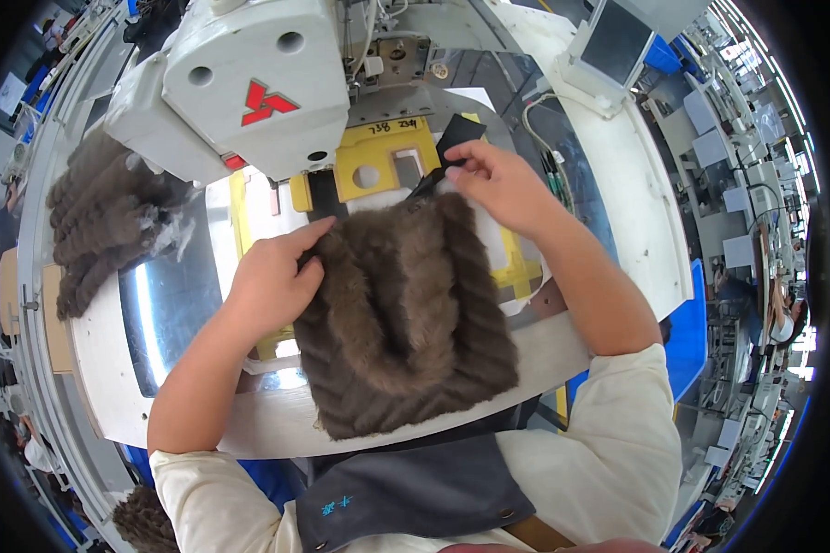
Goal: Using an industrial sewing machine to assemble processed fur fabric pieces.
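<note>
Brown fur panel (489, 341) is laid flat over the white counter (650, 240), on the wearer's side of the white sewing-machine head (249, 83) and to its right. A U-shaped fur band (429, 313) is carried on top of the panel, its 2 ends set toward the machine head and its bend turned away from it.

The left hand (281, 276) is placed on the wearer's side of the machine head, at the panel's corner closest to it. The forefinger is stretched along that corner, with only a narrow gap left to the thumb; whether fur is pinched there cannot be told. To the right of the machine head, a black strip (424, 187) is held between the narrowed fingers of the right hand (507, 189).

A yellow template plate (383, 143) is seen just right of the machine head, and brown fur pieces (111, 221) are heaped to its left.

The work is judged to be partway along: the panel is spread and the band is arranged on it, while the strip, held in the fingers, seems not yet settled. No stitching can be made out, so how much is sewn cannot be told.
</note>
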`<control>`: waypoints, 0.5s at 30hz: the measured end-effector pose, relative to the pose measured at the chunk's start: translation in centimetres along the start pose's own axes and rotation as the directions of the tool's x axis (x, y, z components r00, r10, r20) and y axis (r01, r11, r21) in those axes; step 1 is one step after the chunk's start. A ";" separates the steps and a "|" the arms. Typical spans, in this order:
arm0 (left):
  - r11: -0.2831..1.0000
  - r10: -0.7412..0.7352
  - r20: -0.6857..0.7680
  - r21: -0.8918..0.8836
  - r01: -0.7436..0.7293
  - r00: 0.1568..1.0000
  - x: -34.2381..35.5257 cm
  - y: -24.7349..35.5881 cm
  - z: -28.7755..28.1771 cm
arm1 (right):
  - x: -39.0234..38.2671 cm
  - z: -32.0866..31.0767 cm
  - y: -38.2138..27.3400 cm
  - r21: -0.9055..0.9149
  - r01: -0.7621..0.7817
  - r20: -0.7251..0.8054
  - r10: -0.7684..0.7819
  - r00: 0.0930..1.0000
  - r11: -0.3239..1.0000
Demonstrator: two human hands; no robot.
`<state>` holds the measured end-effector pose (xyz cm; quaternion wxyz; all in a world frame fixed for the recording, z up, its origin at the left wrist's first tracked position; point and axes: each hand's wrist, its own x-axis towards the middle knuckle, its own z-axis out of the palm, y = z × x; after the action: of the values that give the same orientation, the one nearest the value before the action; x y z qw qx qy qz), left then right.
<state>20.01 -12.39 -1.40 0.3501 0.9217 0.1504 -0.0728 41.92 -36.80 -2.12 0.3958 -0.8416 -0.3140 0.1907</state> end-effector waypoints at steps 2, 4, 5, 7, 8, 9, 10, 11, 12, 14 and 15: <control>0.999 0.021 0.023 0.030 -0.022 1.000 0.2 0.6 -0.3 | 1.4 -0.8 0.0 0.180 -0.195 0.088 0.182 0.979 0.964; 0.997 0.046 0.048 0.058 -0.049 0.998 0.5 1.0 -0.2 | 3.2 -1.3 0.2 0.151 -0.168 0.092 0.156 0.984 0.974; 0.996 0.055 0.062 0.074 -0.059 0.997 0.6 1.2 -0.2 | 4.0 -1.5 0.4 0.128 -0.143 0.094 0.131 0.987 0.981; 0.994 0.066 0.074 0.084 -0.072 0.995 0.9 1.2 0.1 | 5.5 -1.2 0.9 0.185 -0.153 0.105 0.136 0.985 0.971; 0.992 0.081 0.031 0.092 -0.084 0.996 0.9 1.0 0.3 | 6.5 -0.9 1.5 0.119 -0.084 0.060 0.077 0.995 0.989; 0.991 0.096 -0.013 0.100 -0.095 0.995 0.8 0.9 0.6 | 7.3 -0.6 1.9 0.049 -0.016 0.019 0.015 1.000 0.999; 0.991 0.098 -0.011 0.092 -0.096 0.995 0.7 0.8 0.8 | 8.0 -0.3 2.0 0.043 -0.020 0.021 0.019 1.000 0.999; 0.993 0.104 -0.066 0.061 -0.100 0.992 0.7 0.8 0.9 | 8.6 -0.1 2.1 -0.036 0.040 -0.060 -0.042 0.997 0.999; 0.994 0.109 -0.119 0.030 -0.106 0.987 0.6 0.7 1.1 | 8.8 0.1 2.1 -0.119 0.093 -0.135 -0.109 0.985 0.989; 0.990 0.139 -0.161 0.020 -0.137 0.977 0.6 0.3 1.4 | 8.6 0.5 1.7 -0.152 0.060 -0.220 -0.093 0.971 0.986; 0.986 0.168 -0.203 0.018 -0.168 0.965 0.6 0.1 1.6 | 8.2 0.6 1.4 -0.178 0.028 -0.307 -0.083 0.948 0.984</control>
<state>20.53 -13.39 -2.66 0.3376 0.9337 0.1069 0.0521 48.09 -31.59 -4.20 0.3719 -0.8829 -0.2862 0.0158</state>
